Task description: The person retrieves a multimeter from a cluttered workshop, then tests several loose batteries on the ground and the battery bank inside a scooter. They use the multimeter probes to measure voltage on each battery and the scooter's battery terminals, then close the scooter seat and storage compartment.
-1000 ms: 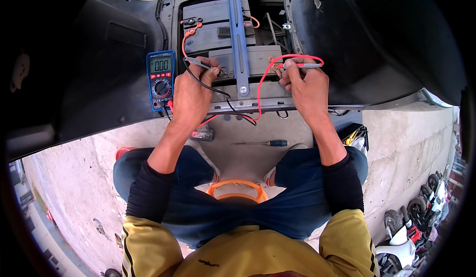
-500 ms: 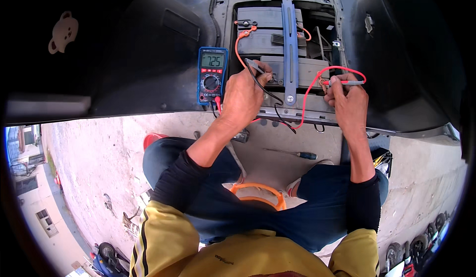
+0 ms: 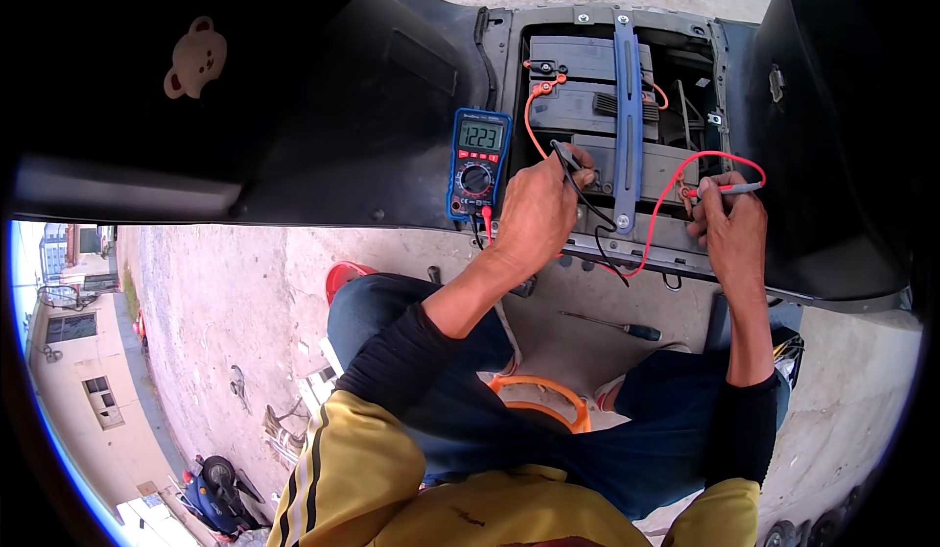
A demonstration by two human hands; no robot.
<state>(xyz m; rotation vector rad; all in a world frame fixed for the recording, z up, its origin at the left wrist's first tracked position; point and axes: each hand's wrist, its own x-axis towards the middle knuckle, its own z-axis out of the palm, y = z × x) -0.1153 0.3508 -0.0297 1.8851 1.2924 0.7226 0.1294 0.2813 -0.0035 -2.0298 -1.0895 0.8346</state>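
My left hand is closed on a black-lead test probe, its tip reaching down to the left end of the nearest grey battery; the fingers hide the exact contact. On the right, my right hand pinches a red test probe at an orange-brown terminal at that battery's other end. A blue multimeter with a lit digit display and a round dial stands left of the battery bay, both leads plugged into its lower edge. More grey batteries lie farther back.
A blue metal strap crosses over the batteries. Dark body panels flank the bay. Below lie a screwdriver and an orange stool between my legs. A red container stands beside my left knee.
The view has shifted, so everything sits farther right and slightly lower. The digits on the multimeter display have changed. Both hands keep their probes at the same battery.
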